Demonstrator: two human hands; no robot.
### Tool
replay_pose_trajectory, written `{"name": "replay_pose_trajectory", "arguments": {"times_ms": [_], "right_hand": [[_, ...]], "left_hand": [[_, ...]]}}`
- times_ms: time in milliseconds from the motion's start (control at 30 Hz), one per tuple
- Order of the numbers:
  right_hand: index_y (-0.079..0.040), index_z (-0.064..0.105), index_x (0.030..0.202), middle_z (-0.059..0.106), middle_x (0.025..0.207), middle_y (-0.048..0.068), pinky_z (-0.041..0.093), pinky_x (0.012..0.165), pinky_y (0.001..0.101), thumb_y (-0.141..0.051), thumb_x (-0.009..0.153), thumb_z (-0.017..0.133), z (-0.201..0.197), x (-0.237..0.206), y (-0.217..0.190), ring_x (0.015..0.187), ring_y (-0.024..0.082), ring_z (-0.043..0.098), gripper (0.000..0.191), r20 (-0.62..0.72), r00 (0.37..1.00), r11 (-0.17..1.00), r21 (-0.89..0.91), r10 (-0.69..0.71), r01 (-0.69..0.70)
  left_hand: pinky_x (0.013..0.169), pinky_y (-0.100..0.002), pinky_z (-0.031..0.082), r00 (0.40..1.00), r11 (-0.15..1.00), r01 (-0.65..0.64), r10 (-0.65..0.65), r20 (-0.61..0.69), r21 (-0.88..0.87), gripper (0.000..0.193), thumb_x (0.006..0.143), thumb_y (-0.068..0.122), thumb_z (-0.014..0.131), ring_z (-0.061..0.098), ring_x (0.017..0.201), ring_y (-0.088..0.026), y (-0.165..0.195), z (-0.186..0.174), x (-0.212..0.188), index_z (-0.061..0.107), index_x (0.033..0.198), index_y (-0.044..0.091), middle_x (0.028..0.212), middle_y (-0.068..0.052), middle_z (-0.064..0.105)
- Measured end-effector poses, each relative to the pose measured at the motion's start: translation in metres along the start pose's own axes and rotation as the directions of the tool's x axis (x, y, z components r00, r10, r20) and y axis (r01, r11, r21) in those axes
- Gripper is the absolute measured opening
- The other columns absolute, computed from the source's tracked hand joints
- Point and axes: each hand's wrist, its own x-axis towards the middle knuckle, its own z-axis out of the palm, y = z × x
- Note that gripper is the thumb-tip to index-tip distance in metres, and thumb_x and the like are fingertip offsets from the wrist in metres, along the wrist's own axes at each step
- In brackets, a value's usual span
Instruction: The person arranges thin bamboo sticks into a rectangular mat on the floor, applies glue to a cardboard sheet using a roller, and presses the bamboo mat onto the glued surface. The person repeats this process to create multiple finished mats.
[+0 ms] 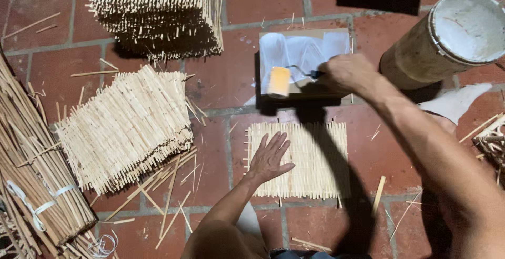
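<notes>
My left hand [269, 157] lies flat, fingers spread, on a small mat of thin bamboo sticks [315, 159] on the red tile floor. My right hand [344, 72] grips the handle of a small paint roller [279, 81] with a yellow sleeve. The roller rests on a flat board [305, 53] smeared with white glue, just beyond the mat.
A round tub [447, 38] with white paste stands at the upper right. Stacks of finished stick mats lie at the left [126, 127] and top [158, 11]. A tied bundle of long sticks [31, 175] runs along the left edge. Loose sticks litter the tiles.
</notes>
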Motion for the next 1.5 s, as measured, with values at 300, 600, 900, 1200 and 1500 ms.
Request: {"name": "replay_pose_trajectory", "arguments": {"times_ms": [300, 600, 900, 1200, 1500], "right_hand": [[-0.009, 0.079, 0.087, 0.080, 0.082, 0.010, 0.061, 0.063, 0.0367, -0.026, 0.093, 0.065, 0.040, -0.098, 0.183, 0.078, 0.025, 0.077, 0.023, 0.032, 0.974, 0.929, -0.306, 0.226, -0.206], [-0.019, 0.080, 0.112, 0.078, 0.093, 0.014, 0.061, 0.071, 0.0475, -0.053, 0.094, 0.063, 0.034, -0.040, 0.091, 0.082, 0.035, 0.075, 0.042, -0.052, 0.995, 0.993, -0.068, 0.089, -0.092], [-0.026, 0.075, 0.124, 0.076, 0.112, 0.010, 0.056, 0.086, 0.0491, -0.046, 0.092, 0.068, -0.014, 0.068, -0.012, 0.104, 0.035, 0.070, 0.038, -0.032, 0.999, 0.997, 0.077, -0.021, 0.023], [-0.029, 0.077, 0.120, 0.077, 0.110, 0.007, 0.060, 0.080, 0.0457, -0.050, 0.088, 0.070, -0.005, -0.021, 0.183, 0.099, 0.032, 0.074, 0.039, 0.066, 0.994, 0.986, -0.145, 0.093, -0.082], [-0.032, 0.079, 0.118, 0.079, 0.107, 0.005, 0.061, 0.079, 0.0450, -0.057, 0.087, 0.068, -0.005, 0.025, 0.136, 0.093, 0.030, 0.076, 0.042, -0.011, 0.996, 0.992, -0.091, 0.085, -0.086]], "left_hand": [[0.126, -0.053, 0.009, 1.000, 1.000, 0.010, -0.010, 0.012, -0.006, 0.084, 0.089, 0.061, 0.060, 0.022, 0.155, -0.028, 0.001, 0.001, -0.002, 0.046, 0.151, 0.006, 0.165, -0.014, 0.032], [0.127, -0.053, 0.008, 0.999, 1.000, 0.018, -0.019, 0.034, 0.025, 0.085, 0.091, 0.064, 0.057, 0.019, 0.157, -0.028, 0.005, 0.000, 0.000, 0.044, 0.153, 0.008, 0.166, -0.014, 0.031], [0.127, -0.053, 0.007, 0.999, 1.000, 0.025, -0.024, 0.030, -0.004, 0.085, 0.092, 0.067, 0.053, 0.018, 0.156, -0.028, 0.002, 0.008, 0.001, 0.044, 0.152, 0.008, 0.166, -0.014, 0.031], [0.126, -0.054, 0.008, 1.000, 1.000, 0.003, -0.003, 0.011, 0.013, 0.083, 0.091, 0.064, 0.056, 0.022, 0.155, -0.028, 0.000, 0.011, -0.003, 0.047, 0.150, 0.006, 0.164, -0.014, 0.033], [0.126, -0.054, 0.008, 1.000, 1.000, 0.005, -0.006, 0.019, 0.028, 0.083, 0.092, 0.063, 0.057, 0.022, 0.155, -0.029, 0.002, 0.012, -0.004, 0.045, 0.151, 0.006, 0.164, -0.015, 0.034]]}}
